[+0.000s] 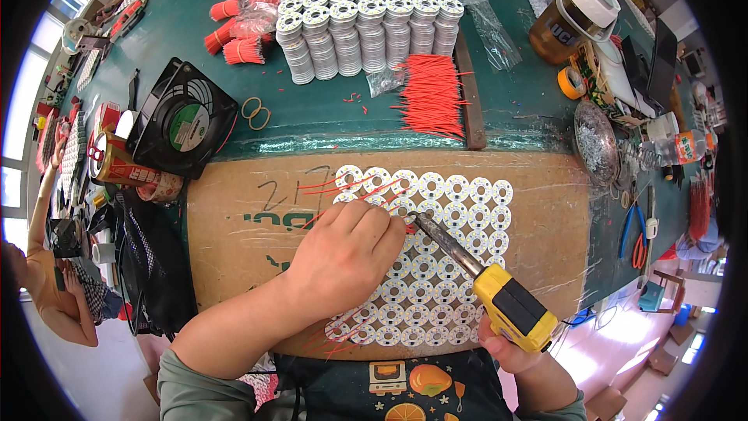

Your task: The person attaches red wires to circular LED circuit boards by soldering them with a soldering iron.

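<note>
On the brown cardboard [226,265] lay rows of white ring-shaped boards [421,282]. Over its middle the left hand [339,253] bunched its fingertips on them; what these pinched I could not tell. At its near edge, right of centre, the right hand [506,347] gripped a yellow-and-black soldering iron [514,308], tip beside those fingertips. Beyond its far edge lay red wires [432,97].

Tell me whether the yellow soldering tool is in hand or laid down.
In hand: the right hand grips the yellow soldering tool, whose metal shaft slants over the white discs.
</note>
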### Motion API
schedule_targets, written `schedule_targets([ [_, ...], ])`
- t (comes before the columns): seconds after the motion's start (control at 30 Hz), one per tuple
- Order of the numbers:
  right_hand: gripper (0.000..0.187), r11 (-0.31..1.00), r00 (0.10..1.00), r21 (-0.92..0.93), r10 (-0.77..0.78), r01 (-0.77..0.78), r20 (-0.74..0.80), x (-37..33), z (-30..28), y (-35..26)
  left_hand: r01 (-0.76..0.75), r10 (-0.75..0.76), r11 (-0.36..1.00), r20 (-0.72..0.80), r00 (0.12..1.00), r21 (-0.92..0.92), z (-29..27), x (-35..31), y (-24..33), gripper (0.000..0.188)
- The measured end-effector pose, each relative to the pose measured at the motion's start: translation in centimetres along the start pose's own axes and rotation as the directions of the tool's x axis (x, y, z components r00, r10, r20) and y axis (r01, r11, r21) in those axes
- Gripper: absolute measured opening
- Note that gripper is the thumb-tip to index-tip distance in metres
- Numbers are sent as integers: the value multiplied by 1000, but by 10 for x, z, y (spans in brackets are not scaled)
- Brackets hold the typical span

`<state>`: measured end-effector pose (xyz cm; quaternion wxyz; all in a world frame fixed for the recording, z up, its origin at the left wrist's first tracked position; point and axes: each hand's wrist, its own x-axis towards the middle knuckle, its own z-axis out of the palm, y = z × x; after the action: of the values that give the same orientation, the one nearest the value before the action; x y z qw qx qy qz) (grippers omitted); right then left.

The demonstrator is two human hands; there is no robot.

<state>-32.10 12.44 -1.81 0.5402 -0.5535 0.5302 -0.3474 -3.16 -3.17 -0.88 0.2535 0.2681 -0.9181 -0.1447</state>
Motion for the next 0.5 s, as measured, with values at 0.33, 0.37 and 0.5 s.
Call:
schedule_targets([
  [0.33,23,999,1000,-35,25,-24,18,1,-1,-2,-12,12,1000,-2,1000,-8,0,0,0,31],
  [0.37,23,999,1000,-32,23,-22,19,1,-1,-1,-12,12,1000,0,1000,-6,-1,0,0,32],
  [0.5,23,999,1000,-18,29,-29,5,1,0,-3,-21,21,1000,-3,1000,-15,-1,0,0,32],
])
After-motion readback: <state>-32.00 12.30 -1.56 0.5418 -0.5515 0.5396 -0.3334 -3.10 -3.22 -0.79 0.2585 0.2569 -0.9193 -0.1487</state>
